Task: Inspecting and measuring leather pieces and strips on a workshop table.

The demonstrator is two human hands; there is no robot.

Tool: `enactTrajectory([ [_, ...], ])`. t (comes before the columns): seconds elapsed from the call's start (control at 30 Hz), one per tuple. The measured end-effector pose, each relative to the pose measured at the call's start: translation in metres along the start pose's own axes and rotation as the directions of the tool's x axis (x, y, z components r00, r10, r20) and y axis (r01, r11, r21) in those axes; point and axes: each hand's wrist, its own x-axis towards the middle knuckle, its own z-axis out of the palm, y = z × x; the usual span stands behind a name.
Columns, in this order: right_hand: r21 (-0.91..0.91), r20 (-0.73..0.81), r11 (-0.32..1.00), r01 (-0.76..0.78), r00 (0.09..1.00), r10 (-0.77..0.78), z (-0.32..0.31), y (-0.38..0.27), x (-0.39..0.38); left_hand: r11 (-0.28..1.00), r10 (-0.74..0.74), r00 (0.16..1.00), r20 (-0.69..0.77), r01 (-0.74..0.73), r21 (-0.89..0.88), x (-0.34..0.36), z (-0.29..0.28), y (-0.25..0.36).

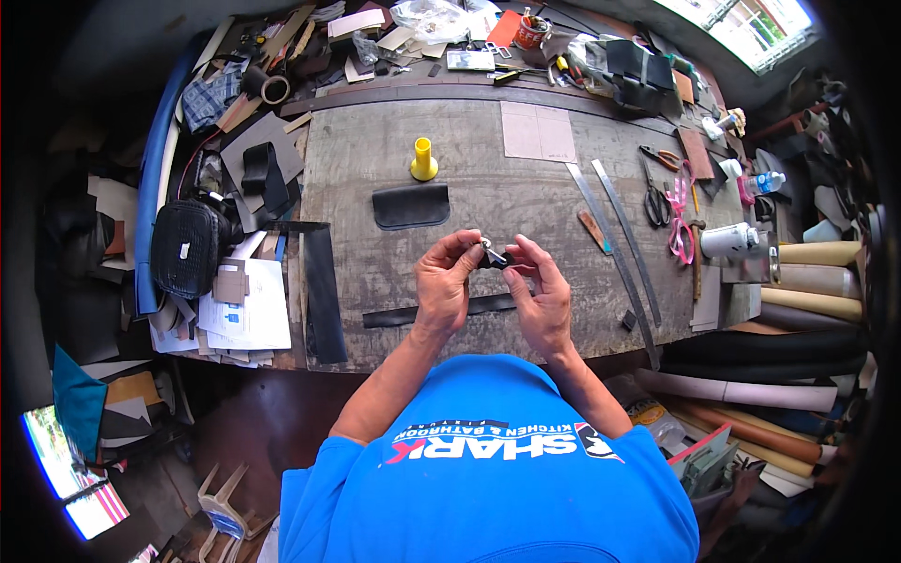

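Observation:
My left hand [442,286] pinches a small metal fitting [490,251] between thumb and fingers, above the middle of the worktable. My right hand [540,305] has its fingers curled around the small black piece [497,261] joined to that fitting; its exact shape is partly hidden by the fingers. Behind my hands a black leather strip [392,317] lies across the wood. Farther forward are a black rounded leather flap [410,205] and a yellow upright tool with a wide base [422,161].
Metal rulers [635,266], a small knife [594,232], scissors [656,205], pliers [660,161] and a white container [727,240] lie at the right. Papers [243,310] and a black case [188,246] crowd the left. Leather rolls [800,278] are stacked right of the worktable [347,141].

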Motion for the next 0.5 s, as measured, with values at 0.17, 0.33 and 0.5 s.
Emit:
enactTrajectory([
  [0.17,0.432,0.087,0.879,-0.201,0.980,0.181,-0.004,0.007,0.005,1.000,-0.010,0.997,0.078,0.012,-0.023,-0.002,0.006,0.007],
  [0.33,0.403,0.170,0.906,-0.129,0.983,0.064,-0.013,-0.010,0.006,0.999,0.032,0.972,0.233,-0.028,-0.020,-0.003,0.015,0.020],
  [0.5,0.340,0.019,0.938,-0.075,0.997,0.073,0.001,-0.015,0.004,0.996,0.048,0.987,0.150,-0.059,0.068,-0.005,0.018,0.015],
])
